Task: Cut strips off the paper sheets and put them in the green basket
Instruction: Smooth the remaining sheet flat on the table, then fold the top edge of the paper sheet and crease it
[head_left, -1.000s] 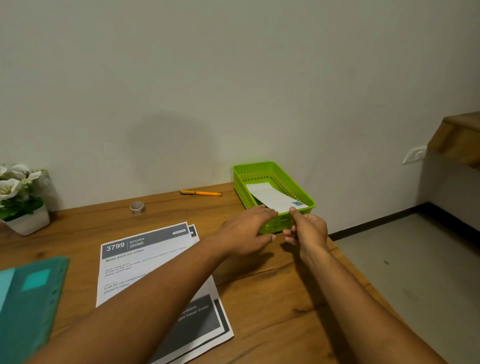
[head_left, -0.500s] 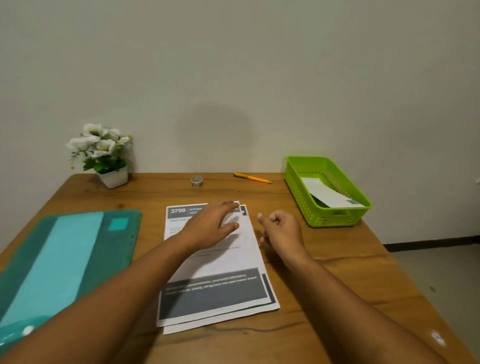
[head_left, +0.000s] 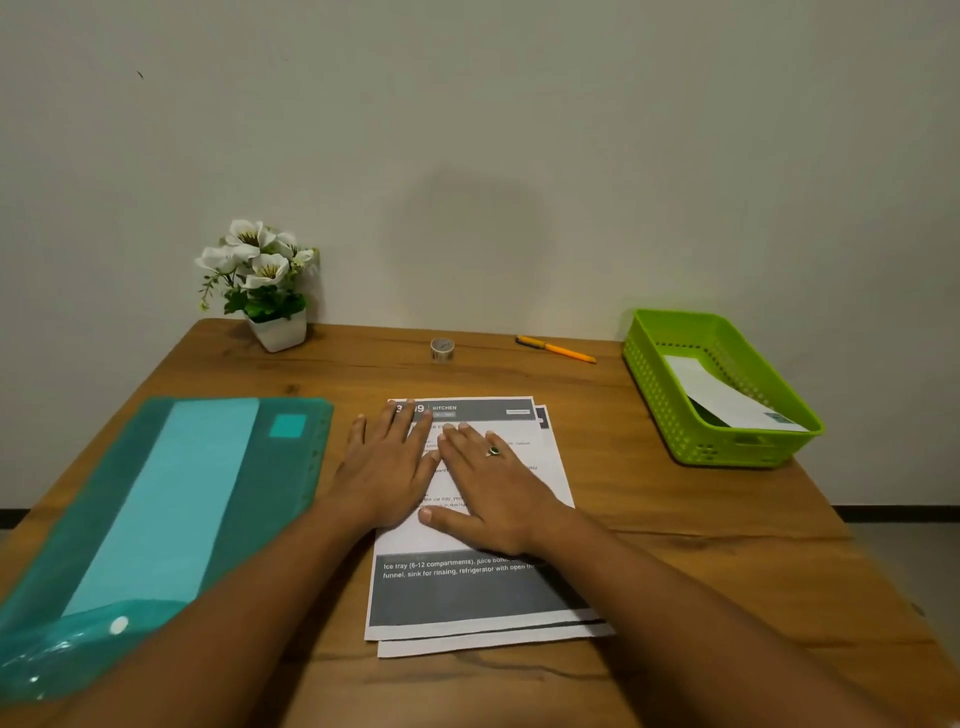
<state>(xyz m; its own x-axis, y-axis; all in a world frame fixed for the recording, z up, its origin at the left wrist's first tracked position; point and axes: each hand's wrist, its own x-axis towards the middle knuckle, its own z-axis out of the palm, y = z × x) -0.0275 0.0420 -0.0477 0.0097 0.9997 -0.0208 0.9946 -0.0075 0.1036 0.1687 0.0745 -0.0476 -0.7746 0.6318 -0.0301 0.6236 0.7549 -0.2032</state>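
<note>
Grey-banded paper sheets (head_left: 467, 597) headed "KITCHEN" list "Ice tray (6-12 compartments)"; left grip (head_left: 387, 467) and right grip (head_left: 493, 493) press them, fingers straight. Green basket (head_left: 660, 395) holds a white strip (head_left: 722, 397).

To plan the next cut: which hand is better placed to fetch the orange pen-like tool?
Probably the right hand: the orange pen-like tool lies beyond it, toward the right. The left hand, flat on the paper sheets, could hold them down.
</note>
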